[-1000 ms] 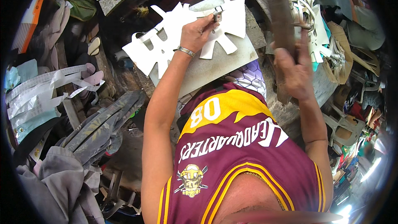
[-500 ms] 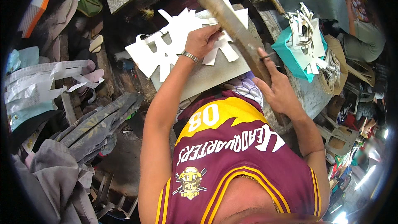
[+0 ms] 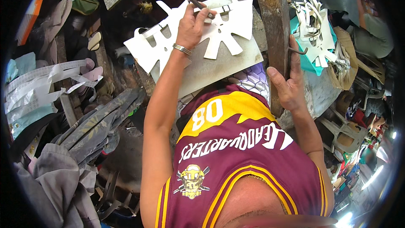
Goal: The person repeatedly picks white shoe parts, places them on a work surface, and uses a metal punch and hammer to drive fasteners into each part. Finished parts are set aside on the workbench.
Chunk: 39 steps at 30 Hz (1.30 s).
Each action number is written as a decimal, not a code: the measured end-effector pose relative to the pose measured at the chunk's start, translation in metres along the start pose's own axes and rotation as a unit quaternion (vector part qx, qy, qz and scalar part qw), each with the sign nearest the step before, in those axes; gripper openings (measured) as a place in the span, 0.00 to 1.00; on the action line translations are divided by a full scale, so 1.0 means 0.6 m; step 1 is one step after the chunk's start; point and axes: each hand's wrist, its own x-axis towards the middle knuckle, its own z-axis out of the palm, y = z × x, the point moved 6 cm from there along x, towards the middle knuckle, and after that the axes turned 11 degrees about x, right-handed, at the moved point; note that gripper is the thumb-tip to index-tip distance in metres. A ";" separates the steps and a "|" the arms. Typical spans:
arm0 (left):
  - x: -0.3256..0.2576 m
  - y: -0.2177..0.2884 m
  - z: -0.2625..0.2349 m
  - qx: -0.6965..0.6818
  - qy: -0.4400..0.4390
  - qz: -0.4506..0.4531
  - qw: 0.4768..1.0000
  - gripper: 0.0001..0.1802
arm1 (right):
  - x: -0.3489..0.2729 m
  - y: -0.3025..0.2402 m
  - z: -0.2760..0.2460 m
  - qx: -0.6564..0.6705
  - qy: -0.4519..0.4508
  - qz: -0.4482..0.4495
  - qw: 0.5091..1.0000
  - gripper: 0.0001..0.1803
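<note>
Far left I see a heap of pale cut strips point(image 3: 38, 88) and grey cloth point(image 3: 63, 173). My left hand point(image 3: 192, 25) is closed around a dark metal punch point(image 3: 198, 5), tip pressed on the white cut-out sheet point(image 3: 219, 29) lying flat on the grey board point(image 3: 211, 69) just ahead of my chest. To the right, my right hand point(image 3: 287, 82) curls loosely about a thick wooden mallet handle point(image 3: 274, 25), long axis running away from me, just right of the punch. More white cut-outs point(image 3: 316, 33) lie beyond.

No packages, labels, signs, screens
</note>
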 end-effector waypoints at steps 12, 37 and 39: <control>-0.032 -0.005 -0.005 0.112 -0.014 -0.040 0.993 0.16 | 0.011 0.000 0.018 0.041 -0.017 -0.044 0.998 0.50; -0.029 -0.003 0.003 0.193 -0.016 0.034 0.980 0.13 | 0.019 0.015 0.026 -0.002 -0.049 -0.064 0.997 0.50; -0.029 -0.004 0.004 0.200 -0.019 0.034 0.979 0.13 | 0.018 0.019 0.026 0.002 -0.047 -0.052 0.998 0.50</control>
